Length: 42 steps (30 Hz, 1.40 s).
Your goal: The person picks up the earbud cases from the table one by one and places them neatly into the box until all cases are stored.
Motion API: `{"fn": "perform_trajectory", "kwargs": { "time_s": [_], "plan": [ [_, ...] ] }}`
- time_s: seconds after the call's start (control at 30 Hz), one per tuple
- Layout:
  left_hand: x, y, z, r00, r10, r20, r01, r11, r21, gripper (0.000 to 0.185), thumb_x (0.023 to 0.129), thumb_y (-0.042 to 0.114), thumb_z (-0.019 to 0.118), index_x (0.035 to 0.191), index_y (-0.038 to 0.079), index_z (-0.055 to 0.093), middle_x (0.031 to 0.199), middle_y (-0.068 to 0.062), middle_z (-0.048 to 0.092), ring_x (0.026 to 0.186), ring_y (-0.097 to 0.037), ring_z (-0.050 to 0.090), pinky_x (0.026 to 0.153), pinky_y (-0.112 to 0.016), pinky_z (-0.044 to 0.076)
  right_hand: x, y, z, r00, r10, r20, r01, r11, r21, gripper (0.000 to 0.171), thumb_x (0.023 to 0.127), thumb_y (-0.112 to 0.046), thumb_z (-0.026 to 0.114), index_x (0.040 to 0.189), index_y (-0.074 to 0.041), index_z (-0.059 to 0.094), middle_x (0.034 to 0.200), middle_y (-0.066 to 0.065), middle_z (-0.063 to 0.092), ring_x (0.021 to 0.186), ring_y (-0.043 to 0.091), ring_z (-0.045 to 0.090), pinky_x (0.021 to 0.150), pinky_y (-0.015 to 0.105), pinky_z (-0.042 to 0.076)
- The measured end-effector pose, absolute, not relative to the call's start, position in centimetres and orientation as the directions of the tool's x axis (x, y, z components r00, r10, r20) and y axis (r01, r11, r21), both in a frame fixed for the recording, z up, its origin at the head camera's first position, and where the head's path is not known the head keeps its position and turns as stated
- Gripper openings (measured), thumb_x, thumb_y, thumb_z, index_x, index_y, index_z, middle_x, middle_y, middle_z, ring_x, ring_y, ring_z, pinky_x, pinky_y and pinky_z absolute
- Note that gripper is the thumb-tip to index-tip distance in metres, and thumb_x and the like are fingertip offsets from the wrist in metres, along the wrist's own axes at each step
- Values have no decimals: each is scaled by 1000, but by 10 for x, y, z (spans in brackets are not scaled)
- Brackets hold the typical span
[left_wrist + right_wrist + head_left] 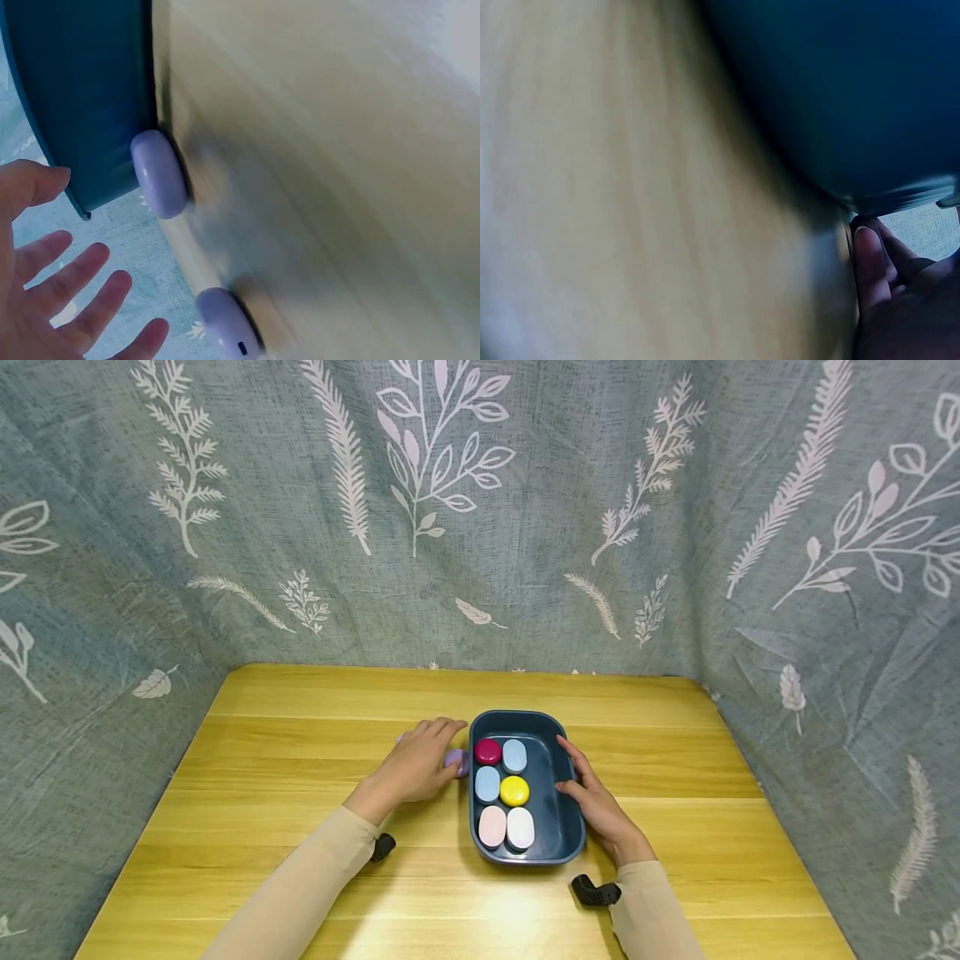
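Observation:
A dark blue bin (553, 814) stands on the table, with several small rounded cases inside on its left: a crimson case (488, 752), a yellow case (514, 791), two light blue, one pink, one white. My right hand (602, 808) grips the bin's right wall, thumb over the rim. Beside the left wall, my left hand (420, 760) hovers with fingers spread and holds nothing. In the left wrist view one purple case (160, 174) lies right against the bin; another purple case (227, 324), with a small dark slot, lies farther along, mostly hidden by the hand in the head view.
The wooden table (300, 760) reaches back to a grey-green leaf-print curtain (525, 593), which also hangs along both sides. Black wrist devices, such as the one at the right sleeve (595, 891), sit close above the tabletop.

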<state>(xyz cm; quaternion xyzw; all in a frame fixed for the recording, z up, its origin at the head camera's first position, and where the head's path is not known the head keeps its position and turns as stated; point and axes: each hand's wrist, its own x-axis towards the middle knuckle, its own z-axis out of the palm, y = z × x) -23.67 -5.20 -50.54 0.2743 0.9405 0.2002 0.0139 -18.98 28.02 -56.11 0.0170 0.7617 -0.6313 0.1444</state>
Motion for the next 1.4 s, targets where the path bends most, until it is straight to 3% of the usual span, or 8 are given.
{"fn": "perform_trajectory", "kwargs": {
  "time_s": [0.43, 0.77, 1.03, 1.4],
  "plan": [
    [-242, -50, -515, -853, 521, 36, 500, 796, 340, 57, 97, 36, 72, 148, 17, 55, 147, -4, 56, 134, -32, 53, 102, -56, 48, -190, 280, -561, -957, -152, -249, 214, 213, -953, 74, 101, -15, 56, 157, -55, 29, 175, 4, 4, 161, 35, 7, 126, 63, 17],
    [-246, -42, -520, -852, 524, -17, 492, 810, 318, 57, 95, 39, 74, 146, 17, 58, 141, -5, 60, 128, -30, 58, 102, -56, 44, -189, 280, -560, -958, -153, -244, 209, 214, -954, 74, 101, -14, 56, 157, -55, 29, 176, 1, 3, 161, 35, 6, 126, 63, 18],
    [-247, -36, -526, -854, 518, -47, 490, 831, 263, 56, 94, 37, 74, 144, 19, 60, 139, -4, 61, 124, -30, 61, 108, -62, 37, -188, 280, -560, -957, -148, -248, 216, 207, -954, 74, 101, -14, 56, 157, -55, 30, 175, 0, 4, 161, 34, 9, 125, 62, 19],
    [-247, -33, -528, -858, 513, -39, 495, 844, 205, 52, 92, 34, 77, 140, 19, 63, 134, -2, 63, 120, -29, 63, 107, -63, 38, -189, 281, -559, -957, -131, -259, 226, 226, -948, 73, 101, -15, 56, 155, -57, 30, 175, 1, 4, 161, 34, 6, 126, 64, 17]
  ]
}}
